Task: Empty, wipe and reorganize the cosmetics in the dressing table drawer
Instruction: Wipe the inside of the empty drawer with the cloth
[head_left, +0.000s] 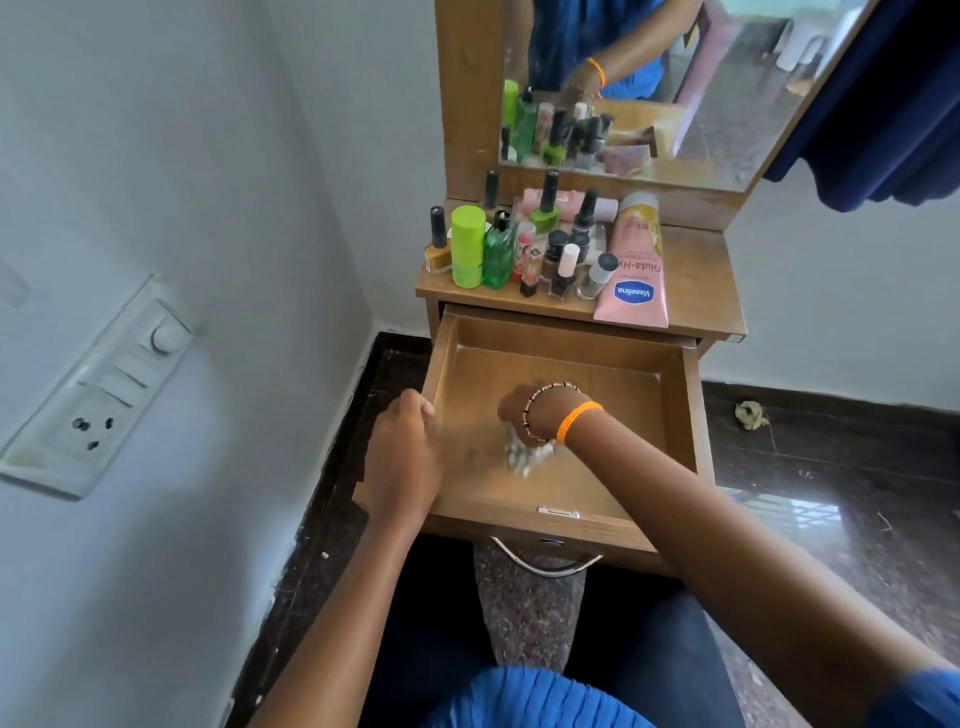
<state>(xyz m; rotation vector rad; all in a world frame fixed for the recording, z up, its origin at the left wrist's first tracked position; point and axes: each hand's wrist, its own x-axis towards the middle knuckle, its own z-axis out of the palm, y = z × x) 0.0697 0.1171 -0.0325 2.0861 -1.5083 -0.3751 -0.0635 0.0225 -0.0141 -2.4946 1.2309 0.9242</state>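
Drawer (566, 364) is pulled out under the tabletop, and nothing but a cloth (524, 457) lies in it. Its left wall is gripped by the left hand (405, 457). The cloth is pressed down by the closed right hand (524, 410). Corners should be rubbed too. Bottles (524, 249) are kept above the drawer.

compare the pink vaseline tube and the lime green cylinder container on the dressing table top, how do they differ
The pink Vaseline tube lies flat on the right of the cluster, its crimped end toward the drawer; the lime green container stands upright on the left. The tube is longer and flattens toward its end; the container is a shorter, straight-sided cylinder. The tube's brand name is readable; the container's print is too small to read. Both sit on the tabletop, outside the open drawer.
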